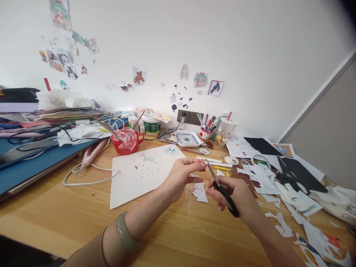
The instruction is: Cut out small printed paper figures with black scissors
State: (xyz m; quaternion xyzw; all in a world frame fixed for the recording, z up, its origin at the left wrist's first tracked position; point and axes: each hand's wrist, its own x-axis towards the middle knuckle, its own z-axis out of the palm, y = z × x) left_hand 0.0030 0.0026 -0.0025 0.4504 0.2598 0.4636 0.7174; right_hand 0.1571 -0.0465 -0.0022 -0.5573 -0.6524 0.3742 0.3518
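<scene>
My right hand [232, 193] grips a pair of scissors [228, 200] with black handles, its metal blades pointing up and away to the left. The blade tips come close to the fingertips of my left hand [182, 176], which are pinched together. What they hold, if anything, is too small to make out. Below and between both hands, a cut paper scrap [199, 191] with pink and red drawing lies on the wooden table [167, 237]. Left of it rests a large white sheet [125, 185] bearing several small coloured cut-outs.
Paper offcuts [283, 224] and a second pair of scissors [292, 176] cover the right side. A red mug [125, 141], a patterned tray [187, 138], a pen cup [206, 132] and a drink cup [224, 131] line the back. A white cable [91, 183] loops at left.
</scene>
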